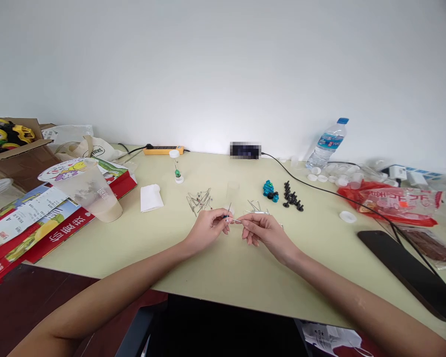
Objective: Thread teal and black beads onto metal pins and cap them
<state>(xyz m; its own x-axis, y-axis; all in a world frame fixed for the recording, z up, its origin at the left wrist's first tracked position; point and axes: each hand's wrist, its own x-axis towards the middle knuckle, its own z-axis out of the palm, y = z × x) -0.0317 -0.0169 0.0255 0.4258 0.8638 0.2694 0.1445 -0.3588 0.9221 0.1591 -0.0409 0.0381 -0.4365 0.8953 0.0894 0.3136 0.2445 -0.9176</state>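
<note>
Over the middle of the table, my left hand (210, 229) pinches a thin metal rod (229, 208) that points upward. Close by on the right, my right hand (263, 232) is closed on another slim metal rod (236, 221), whose end meets the left fingertips. Whether the two rods are joined I cannot tell. Beyond the left hand lies a loose pile of metal rods (199, 201). More silvery rods (255, 206) lie behind the right hand, partly covered by it. A clear plastic cup (233, 190) stands just past my fingers.
Blue-green parts (268, 188) and black pieces (292, 197) lie right of centre. A small stand with green beads (177, 173) is at the back left. A drink cup (102, 198) tilts on the left; a water bottle (327, 144), white caps (322, 178) and a cable (314, 183) occupy the right.
</note>
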